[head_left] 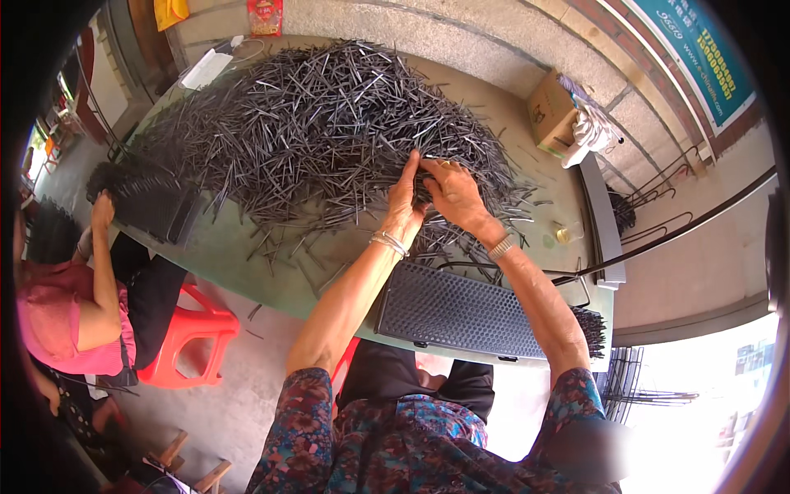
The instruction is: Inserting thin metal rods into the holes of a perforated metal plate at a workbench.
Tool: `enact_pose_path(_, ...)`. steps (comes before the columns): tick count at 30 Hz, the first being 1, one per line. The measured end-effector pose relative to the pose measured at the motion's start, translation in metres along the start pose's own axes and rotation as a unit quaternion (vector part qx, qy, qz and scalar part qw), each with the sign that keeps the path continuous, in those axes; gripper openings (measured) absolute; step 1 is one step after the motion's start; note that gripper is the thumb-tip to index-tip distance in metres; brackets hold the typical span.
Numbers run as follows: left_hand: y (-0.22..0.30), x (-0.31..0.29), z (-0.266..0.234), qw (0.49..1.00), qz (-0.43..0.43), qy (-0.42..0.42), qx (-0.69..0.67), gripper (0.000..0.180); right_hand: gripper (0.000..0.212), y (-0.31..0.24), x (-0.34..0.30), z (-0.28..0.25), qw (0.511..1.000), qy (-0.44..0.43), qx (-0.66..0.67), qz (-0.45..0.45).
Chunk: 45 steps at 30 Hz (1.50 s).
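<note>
Stretching across the view, a pale green table [234, 262] carries a broad heap of thin dark strips [329, 123], spread from the back edge over the middle and toward the left edge, with loose pieces reaching the front edge. Along the front edge, toward the front-right corner, lies a black perforated panel [457, 309]; dark strip ends [591, 329] bristle beside its right end. At the front-left corner, a seated co-worker in pink [62, 321] has 1 hand at a dark bristly panel [152, 202]. Near the back-right corner stands a cardboard box [550, 111] with white cloth [591, 128] against it. The left hand [401, 198] and right hand [457, 193] meet at the heap's front side, fingers bent; whether either grips a strip, I cannot tell. Smallest, 1 yellowish roll [563, 235] sits near the right edge.
</note>
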<state>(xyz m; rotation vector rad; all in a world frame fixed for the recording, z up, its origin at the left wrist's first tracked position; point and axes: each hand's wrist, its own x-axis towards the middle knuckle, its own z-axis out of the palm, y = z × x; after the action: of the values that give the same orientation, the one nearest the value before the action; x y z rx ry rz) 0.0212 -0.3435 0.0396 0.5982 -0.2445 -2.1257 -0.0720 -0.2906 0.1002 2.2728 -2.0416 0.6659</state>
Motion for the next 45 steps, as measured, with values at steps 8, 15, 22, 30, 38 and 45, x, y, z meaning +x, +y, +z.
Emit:
enact_pose_path(8,-0.002,0.02,-0.023,0.996,0.025,-0.067,-0.047,0.035,0.035,-0.011,0.005,0.025,0.999,0.034,-0.035,0.007)
enact_pose_path(15,0.006,0.015,-0.012,0.997,0.014,-0.069,-0.039,0.033,0.03,-0.006,0.011,0.028,0.996,0.068,0.048,-0.01)
enact_pose_path(22,0.023,0.032,-0.037,0.997,0.019,-0.06,-0.039,0.038,0.055,0.01,0.018,-0.008,0.941,-0.021,0.331,0.07)
enact_pose_path(30,0.039,0.035,-0.033,0.991,0.062,-0.081,-0.086,0.033,0.067,0.01,-0.006,0.003,0.882,-0.159,0.428,0.119)
enact_pose_path(38,0.034,0.024,-0.03,0.99,0.102,-0.008,-0.1,0.031,0.023,0.01,-0.011,0.018,0.832,-0.193,0.463,0.237)
enact_pose_path(45,0.038,0.032,-0.035,0.99,0.079,-0.047,-0.103,0.039,0.02,0.024,-0.008,0.008,0.852,-0.177,0.447,0.207)
